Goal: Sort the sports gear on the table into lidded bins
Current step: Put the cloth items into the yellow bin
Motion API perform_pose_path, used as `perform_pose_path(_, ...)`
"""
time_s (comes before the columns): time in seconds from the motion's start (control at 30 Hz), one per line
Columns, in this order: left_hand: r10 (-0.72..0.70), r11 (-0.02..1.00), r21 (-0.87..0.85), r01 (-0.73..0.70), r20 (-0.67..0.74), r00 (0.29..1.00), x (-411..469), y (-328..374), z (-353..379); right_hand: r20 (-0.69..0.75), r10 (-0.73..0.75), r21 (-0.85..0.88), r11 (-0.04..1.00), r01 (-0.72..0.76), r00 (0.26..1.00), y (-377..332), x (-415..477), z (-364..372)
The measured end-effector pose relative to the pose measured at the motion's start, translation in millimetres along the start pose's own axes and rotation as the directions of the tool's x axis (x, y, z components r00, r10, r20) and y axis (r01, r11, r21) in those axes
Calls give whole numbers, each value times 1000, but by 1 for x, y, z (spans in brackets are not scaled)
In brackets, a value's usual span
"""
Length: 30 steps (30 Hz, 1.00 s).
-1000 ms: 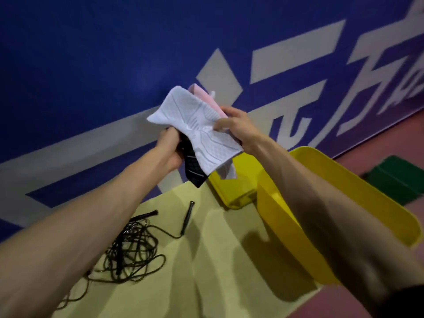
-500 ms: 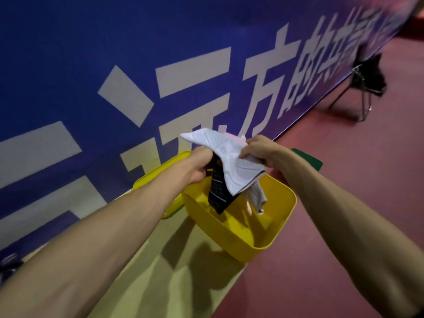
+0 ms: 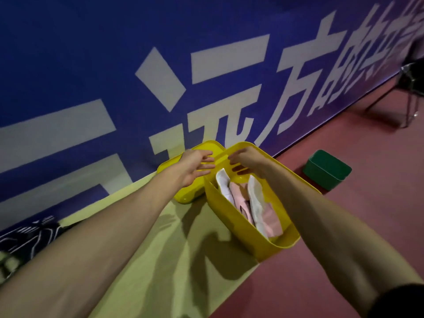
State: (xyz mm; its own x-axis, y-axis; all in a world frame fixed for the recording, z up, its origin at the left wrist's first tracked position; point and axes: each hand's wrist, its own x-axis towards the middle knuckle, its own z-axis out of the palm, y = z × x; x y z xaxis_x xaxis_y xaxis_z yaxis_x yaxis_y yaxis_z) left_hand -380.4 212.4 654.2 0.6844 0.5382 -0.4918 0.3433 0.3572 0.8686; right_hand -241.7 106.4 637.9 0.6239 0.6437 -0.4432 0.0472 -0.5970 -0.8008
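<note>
Hovering at the centre of the frame, the left hand [image 3: 195, 167] and right hand [image 3: 247, 160] are both empty, fingers spread and relaxed. The white and pink socks [image 3: 254, 203] they held a moment ago now lie inside the yellow bin [image 3: 229, 216], so this item looks sorted. Its lid [image 3: 185, 197] lies just left, not yet fitted. The bin sits at the right edge of the table [image 3: 160, 260], seemingly overhanging red floor; a green bin [image 3: 325, 173] stands well apart, right.
</note>
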Motion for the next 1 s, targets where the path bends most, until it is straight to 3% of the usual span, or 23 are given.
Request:
perform_pose_path(0.27,146,989,47,-138,-308,940,-72,-1,-163,313,-181,-115,967,226,932,-106,-3,162)
perform_pose_path(0.43,68,994,-26,-103,-588,806,-144,-52,-290,573,-203,-132,933,334,794,-142,-32,308)
perform_pose_path(0.6,-70,980,-172,-96,-760,647,-229,-124,-379,758,-127,-209,882,423,640,-135,-89,448)
perform_pose_path(0.73,-181,963,-259,-74,-826,534,-299,-193,-436,853,-52,-320,734,599,519,-112,-139,552)
perform_pose_path(0.9,-378,893,-445,-73,-826,418,-380,-287,-499,914,107,-400,402,824,391,-67,-203,672)
perform_pose_path(1.0,-438,869,-492,-57,-817,374,-396,-324,-513,937,111,-348,271,897,330,-37,-219,692)
